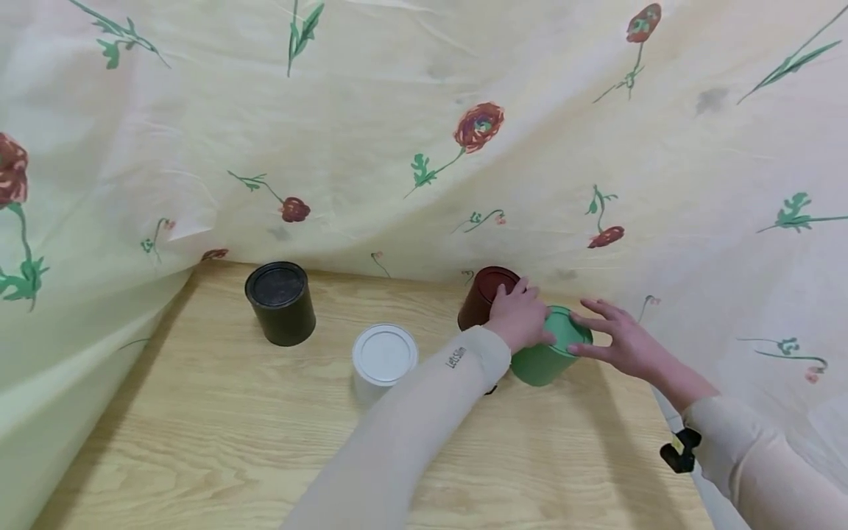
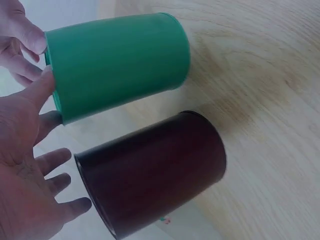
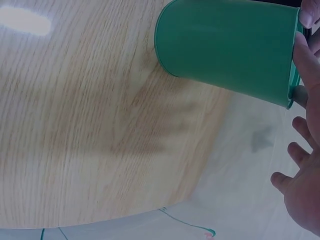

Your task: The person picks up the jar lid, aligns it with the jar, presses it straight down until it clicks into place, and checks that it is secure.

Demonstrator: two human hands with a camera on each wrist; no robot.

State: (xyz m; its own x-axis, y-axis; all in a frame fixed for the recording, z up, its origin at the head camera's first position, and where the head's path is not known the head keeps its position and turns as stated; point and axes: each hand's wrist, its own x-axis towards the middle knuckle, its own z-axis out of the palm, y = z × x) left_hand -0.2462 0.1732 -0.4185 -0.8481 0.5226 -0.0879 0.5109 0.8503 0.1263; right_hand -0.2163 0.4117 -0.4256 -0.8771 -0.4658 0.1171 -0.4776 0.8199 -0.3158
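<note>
A green canister (image 1: 539, 366) with a round lid stands on the wooden table at the right, near the cloth. My left hand (image 1: 520, 316) holds its top rim from the left with thumb and index finger. Across from it, my right hand (image 1: 626, 342) holds the rim with thumb and index finger, the other fingers spread away. In the left wrist view, the left hand's remaining fingers point toward the top of a dark brown canister (image 2: 155, 172), close beside the green one. Part of that brown canister (image 1: 473, 305) is hidden behind the left hand in the head view.
A white canister (image 1: 384, 357) stands near the middle, partly covered by the left sleeve. Farther left is a black canister (image 1: 281, 305). Flowered cloth (image 1: 371, 147) hangs behind and along both sides of the wooden table (image 1: 218, 442).
</note>
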